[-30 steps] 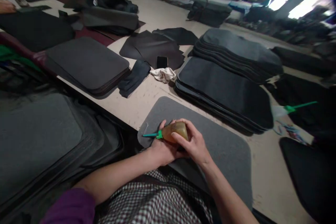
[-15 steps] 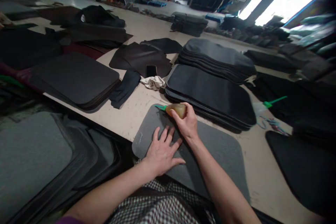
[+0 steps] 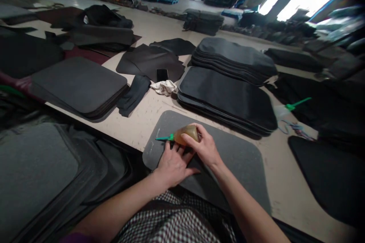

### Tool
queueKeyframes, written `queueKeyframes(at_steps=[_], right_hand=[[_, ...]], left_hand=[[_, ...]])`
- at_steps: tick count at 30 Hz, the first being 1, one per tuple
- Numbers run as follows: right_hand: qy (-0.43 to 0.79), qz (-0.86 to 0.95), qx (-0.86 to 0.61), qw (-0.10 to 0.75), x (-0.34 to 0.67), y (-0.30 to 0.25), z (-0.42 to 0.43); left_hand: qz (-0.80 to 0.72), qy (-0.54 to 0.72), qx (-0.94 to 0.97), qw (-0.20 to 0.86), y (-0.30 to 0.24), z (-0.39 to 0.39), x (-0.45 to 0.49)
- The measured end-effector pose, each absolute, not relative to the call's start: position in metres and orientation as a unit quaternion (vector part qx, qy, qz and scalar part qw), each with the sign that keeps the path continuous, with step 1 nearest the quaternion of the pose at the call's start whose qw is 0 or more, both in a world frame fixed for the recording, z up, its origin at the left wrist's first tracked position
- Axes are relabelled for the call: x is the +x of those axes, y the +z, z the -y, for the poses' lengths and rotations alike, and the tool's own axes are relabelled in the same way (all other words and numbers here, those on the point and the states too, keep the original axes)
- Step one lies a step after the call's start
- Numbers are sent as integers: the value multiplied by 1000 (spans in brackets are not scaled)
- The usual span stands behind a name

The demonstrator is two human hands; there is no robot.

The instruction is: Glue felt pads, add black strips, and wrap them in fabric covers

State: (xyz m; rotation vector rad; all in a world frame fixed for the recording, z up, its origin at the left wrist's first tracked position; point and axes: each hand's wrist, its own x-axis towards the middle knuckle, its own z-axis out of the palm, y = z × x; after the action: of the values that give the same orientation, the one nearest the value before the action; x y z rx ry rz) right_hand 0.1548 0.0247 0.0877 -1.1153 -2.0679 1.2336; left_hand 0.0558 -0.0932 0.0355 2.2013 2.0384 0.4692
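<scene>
An amber squeeze bottle [image 3: 186, 134] with a green nozzle [image 3: 164, 138] is gripped by the right hand [image 3: 207, 148], its fingers closed around the body. The bottle is held low over a grey pad [image 3: 239, 159], which is laid at the near edge of the tabletop [image 3: 142, 119], and the nozzle is pointed leftward. The left hand [image 3: 172, 165] is pressed open and flat on the pad, just beside the bottle. A stack of black pads [image 3: 228, 97] is seen just behind. A white rag [image 3: 164, 87] and a phone [image 3: 162, 74] are seen to its left.

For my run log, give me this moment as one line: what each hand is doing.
left hand: flat on grey pad | right hand: gripping amber bottle, green tip pointing left | nearby: stacked dark pads
</scene>
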Motion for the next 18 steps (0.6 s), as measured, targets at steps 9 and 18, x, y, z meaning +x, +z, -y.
queueKeyframes(at_steps=[9,18], right_hand=[[321,787,-412,327,141,77,-62],[225,802,-399,384,150,74,-83]], left_hand=[[-665,162,728,34,39,89,56],[-661,152,734,28,34,90,56]])
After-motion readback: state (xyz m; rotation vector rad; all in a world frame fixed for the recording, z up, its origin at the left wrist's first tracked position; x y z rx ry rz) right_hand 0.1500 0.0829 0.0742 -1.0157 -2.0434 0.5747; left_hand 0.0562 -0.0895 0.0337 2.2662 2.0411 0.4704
